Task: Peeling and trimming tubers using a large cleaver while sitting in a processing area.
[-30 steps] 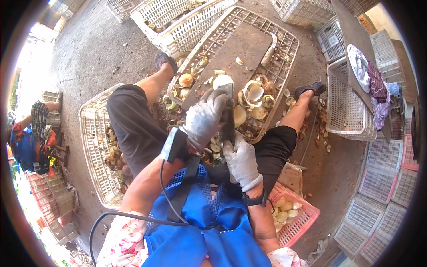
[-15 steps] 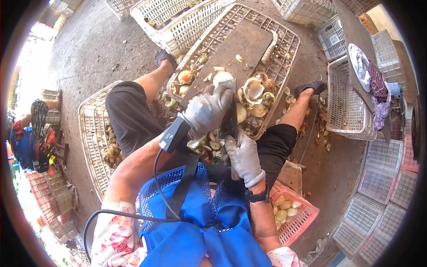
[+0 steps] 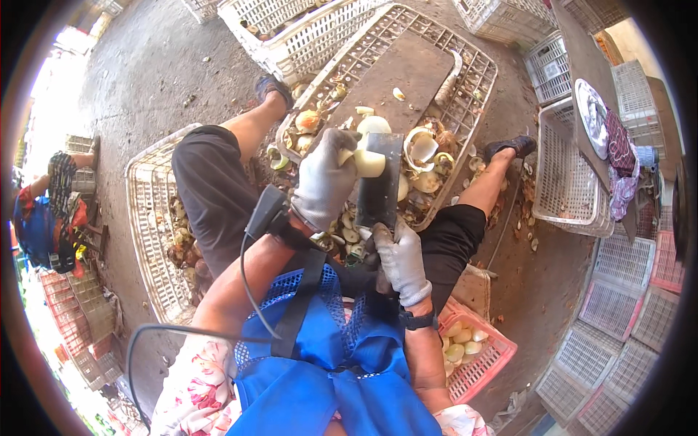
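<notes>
My left hand (image 3: 326,182), in a grey work glove, is closed on a pale peeled onion (image 3: 369,163), which sticks out past the fingers against the knife blade. My right hand (image 3: 401,263), gloved too, grips the wide dark-bladed cleaver (image 3: 378,190); its handle is hidden in the fist and the blade points away from me. Just beyond the left hand, a whitish onion (image 3: 373,126) rests at the near end of the wooden board (image 3: 407,69). Beneath the hands lie several onion scraps (image 3: 349,231), partly covered by the cleaver.
The board lies across an upturned plastic crate (image 3: 476,109) strewn with onion peels (image 3: 425,152) and a curved horn-like thing (image 3: 447,80). A pink crate (image 3: 494,360) of peeled onions stands by my right leg, a white crate (image 3: 156,240) of scraps by my left. Another person (image 3: 45,232) is far left.
My left hand has drawn back from over the blade and turned, bringing the held onion into sight. The cleaver's blade now shows flatter and wider.
</notes>
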### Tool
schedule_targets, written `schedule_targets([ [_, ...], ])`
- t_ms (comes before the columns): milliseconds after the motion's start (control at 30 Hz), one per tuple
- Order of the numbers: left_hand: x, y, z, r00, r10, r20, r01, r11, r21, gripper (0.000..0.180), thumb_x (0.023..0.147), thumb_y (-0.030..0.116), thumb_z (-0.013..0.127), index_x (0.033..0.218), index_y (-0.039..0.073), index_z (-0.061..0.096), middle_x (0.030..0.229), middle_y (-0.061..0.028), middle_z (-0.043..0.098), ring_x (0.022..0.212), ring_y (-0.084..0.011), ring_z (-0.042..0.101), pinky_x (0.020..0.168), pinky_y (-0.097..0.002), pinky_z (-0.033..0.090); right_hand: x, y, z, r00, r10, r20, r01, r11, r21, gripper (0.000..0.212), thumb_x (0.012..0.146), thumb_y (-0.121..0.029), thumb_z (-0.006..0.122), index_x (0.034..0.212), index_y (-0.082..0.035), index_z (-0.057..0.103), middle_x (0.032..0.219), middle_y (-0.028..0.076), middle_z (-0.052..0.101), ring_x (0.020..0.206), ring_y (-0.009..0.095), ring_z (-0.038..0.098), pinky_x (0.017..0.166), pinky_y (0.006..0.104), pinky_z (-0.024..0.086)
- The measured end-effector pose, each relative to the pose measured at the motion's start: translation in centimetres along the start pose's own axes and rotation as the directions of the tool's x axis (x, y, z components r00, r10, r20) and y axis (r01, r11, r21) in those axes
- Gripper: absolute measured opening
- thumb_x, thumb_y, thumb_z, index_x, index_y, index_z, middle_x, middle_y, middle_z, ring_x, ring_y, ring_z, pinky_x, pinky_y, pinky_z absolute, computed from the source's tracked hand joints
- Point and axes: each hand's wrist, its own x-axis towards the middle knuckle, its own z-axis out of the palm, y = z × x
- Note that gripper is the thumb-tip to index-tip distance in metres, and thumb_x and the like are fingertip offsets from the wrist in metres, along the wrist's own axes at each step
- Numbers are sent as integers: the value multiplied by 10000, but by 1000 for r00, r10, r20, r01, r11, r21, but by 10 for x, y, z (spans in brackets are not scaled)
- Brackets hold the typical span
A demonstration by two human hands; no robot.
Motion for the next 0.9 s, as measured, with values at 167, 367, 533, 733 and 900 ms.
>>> schedule_targets([
  [167,6,-8,-6,986,-136,93,154,958,-241,218,846,-69,602,1030,48,612,1023,-104,722,947,-184,668,813,-323,549,-1,-3,-11,985,173,16,-174,985,20,207,1016,-163,610,1142,-11,673,837,25,699,681,96,631,640,282,522],
  [367,16,-24,-13,916,-290,276,363,893,-265,195,836,-31,662,1011,56,660,904,-28,674,812,-92,613,690,-271,521,-2,-9,-20,951,290,108,-308,923,229,180,1033,-220,604,1025,-47,654,773,17,660,590,90,594,541,269,503],
  [533,23,-10,-20,886,-207,414,340,898,-279,228,830,101,718,1044,44,667,842,-41,687,739,-86,649,624,-267,514,4,-6,-28,954,269,132,-295,925,239,197,1033,-242,604,979,-55,634,737,9,630,570,92,583,539,259,494],
  [733,14,11,-12,960,-168,222,158,985,65,265,836,135,713,1080,39,680,871,-112,725,801,-232,712,737,-370,558,2,6,-20,983,169,73,-175,980,93,215,1027,-270,612,962,-66,631,723,-2,618,562,83,566,537,241,468],
  [900,19,-1,-13,926,-292,241,287,956,54,232,906,161,675,1113,60,704,987,-142,747,900,-230,734,780,-372,568,1,4,-14,985,167,40,-170,981,93,229,1028,-290,615,965,-71,633,723,3,621,552,91,567,524,255,478],
])
